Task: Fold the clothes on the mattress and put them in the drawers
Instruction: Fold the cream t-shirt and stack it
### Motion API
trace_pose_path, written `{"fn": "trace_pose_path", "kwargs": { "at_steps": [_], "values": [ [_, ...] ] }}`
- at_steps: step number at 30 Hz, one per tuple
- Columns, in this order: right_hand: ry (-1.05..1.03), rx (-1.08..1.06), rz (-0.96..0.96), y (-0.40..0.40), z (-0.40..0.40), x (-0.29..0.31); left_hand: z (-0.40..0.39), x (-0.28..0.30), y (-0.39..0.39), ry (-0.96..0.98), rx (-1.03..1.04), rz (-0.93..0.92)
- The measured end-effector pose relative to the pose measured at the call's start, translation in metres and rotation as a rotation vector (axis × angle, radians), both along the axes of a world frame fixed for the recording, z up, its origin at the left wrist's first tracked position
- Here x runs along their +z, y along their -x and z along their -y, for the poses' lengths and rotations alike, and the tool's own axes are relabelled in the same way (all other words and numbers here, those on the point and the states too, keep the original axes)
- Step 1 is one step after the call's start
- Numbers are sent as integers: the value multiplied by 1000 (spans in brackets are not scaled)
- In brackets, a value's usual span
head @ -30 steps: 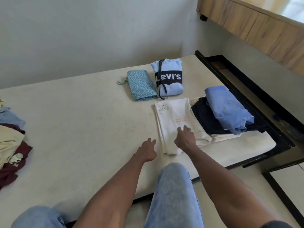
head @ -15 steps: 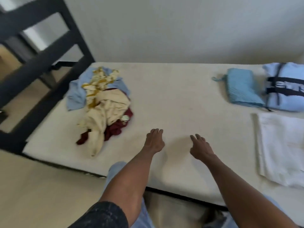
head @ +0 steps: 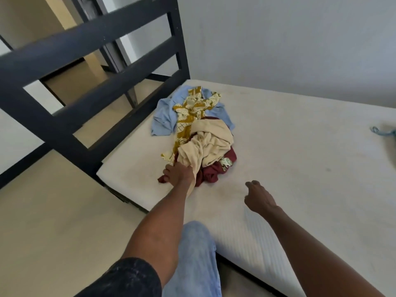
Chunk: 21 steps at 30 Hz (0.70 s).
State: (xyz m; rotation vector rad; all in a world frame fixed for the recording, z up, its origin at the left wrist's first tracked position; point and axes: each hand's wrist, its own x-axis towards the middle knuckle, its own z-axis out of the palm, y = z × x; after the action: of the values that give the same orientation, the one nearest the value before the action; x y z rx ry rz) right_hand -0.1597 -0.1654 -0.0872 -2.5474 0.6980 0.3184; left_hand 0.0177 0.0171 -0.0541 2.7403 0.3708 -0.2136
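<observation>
Right hand (head: 258,199) hovers loose and empty over bare mattress (head: 300,168). Left hand (head: 179,173) grips the cream garment (head: 209,144) at the pile's near edge, fingers seemingly bunched in cloth. Beyond the grip lie maroon, mustard-print and blue pieces. Next: pull cream free, spread, fold.

Black slatted bed frame (head: 102,67), grey wall (head: 300,39), beige floor (head: 53,221).
</observation>
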Motion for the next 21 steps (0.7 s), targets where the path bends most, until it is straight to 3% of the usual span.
{"fn": "trace_pose_path", "kwargs": {
  "at_steps": [1, 3, 6, 7, 9, 11, 13, 14, 18, 19, 21],
  "values": [
    [-1, -5, 12, -3, -2, 2, 1, 3, -4, 22, -2, -3],
    [-30, -75, 50, -10, -2, 6, 10, 10, 0, 181, -36, 170],
    [-321, -343, 167, -19, 5, 29, 39, 30, 47, 646, -249, 301],
    [-585, -493, 234, -19, 7, 42, 48, 37, 68, 727, -371, 250],
    [-1106, -653, 271, -17, 16, 65, 65, 46, 106, 879, -540, -97],
    [-1232, -577, 138, -3, 25, 87, 72, 59, 136, 1027, -625, -542],
    [-1151, -588, 23, 20, 36, 91, 71, 68, 157, 1123, -696, -835],
    [-1076, -698, 90, 34, 42, 91, 71, 69, 165, 1117, -718, -855],
    [-727, -1173, 623, 99, 70, 78, 77, 52, 167, 1109, -316, -446],
    [-580, -1180, 679, 122, 73, 78, 78, 45, 169, 1052, -252, -366],
    [-461, -880, 572, 152, 74, 71, 76, 29, 168, 884, -304, -396]
  ]
}}
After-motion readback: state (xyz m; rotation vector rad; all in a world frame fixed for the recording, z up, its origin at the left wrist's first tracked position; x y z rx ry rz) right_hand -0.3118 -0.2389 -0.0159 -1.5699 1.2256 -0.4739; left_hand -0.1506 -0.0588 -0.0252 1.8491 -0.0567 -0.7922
